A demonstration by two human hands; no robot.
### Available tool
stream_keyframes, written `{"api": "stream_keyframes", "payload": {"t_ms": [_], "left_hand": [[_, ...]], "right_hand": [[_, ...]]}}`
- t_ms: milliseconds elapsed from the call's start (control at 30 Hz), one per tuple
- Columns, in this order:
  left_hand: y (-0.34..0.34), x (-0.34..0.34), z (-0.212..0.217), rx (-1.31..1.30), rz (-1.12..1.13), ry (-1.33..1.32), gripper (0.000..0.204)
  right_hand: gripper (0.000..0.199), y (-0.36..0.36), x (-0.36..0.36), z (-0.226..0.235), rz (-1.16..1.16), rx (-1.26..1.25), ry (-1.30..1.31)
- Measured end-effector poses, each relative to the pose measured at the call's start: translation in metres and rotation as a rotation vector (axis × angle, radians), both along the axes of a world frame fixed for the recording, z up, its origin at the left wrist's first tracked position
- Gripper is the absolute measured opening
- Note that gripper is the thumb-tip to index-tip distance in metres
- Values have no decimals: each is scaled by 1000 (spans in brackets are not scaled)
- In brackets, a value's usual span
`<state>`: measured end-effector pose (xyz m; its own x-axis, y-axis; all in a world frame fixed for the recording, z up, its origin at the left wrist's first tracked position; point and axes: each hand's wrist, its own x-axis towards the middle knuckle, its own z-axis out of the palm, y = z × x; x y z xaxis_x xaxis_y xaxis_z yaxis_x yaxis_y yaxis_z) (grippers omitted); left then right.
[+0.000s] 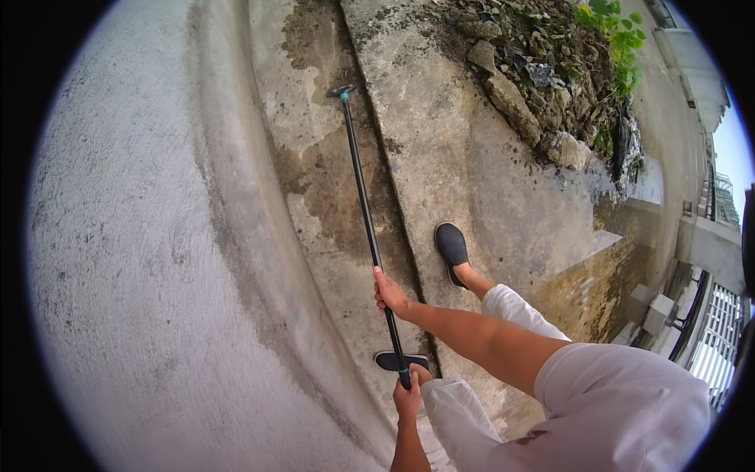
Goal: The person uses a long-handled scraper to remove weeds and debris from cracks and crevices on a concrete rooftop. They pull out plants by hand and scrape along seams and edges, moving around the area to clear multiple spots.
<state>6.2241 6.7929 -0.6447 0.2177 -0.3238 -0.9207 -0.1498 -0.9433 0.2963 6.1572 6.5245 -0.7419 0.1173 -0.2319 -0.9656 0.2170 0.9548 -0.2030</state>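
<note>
Head view, both hands (397, 346) gripping slim black pole (363, 189), rough stained concrete (472, 173)

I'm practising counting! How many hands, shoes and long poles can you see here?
Hands: 2, the right hand and the left hand
Black shoes: 2, one ahead and one behind the pole
Long black pole: 1
Total: 5

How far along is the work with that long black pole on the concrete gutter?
Done: nothing shows plainly; no cleaned strip stands out. In hand: the left hand grips the end of the long black pole and the right hand holds it higher up, with the pole's head resting far up the concrete channel. Left: dark damp stains cover the channel around the head, and rubble lies beside the slab.
</note>
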Motion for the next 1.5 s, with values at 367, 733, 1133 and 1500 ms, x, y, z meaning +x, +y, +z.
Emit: {"api": "stream_keyframes", "payload": {"t_ms": [367, 733, 1133, 1500], "left_hand": [[-40, -4, 21, 132, 254, 251, 35], [-15, -13, -4, -92, 37, -42, 36], [-84, -48, 13, -40, 101, 60, 42], [-202, -68, 38, 22, 196, 134, 46]], "right_hand": [[64, -10, 0, 1, 136, 12, 137], [52, -37, -3, 15, 30, -39, 26], [49, -81, -25, 1, 251, -207, 276], [45, -131, -50, 18, 185, -332, 193]]}}
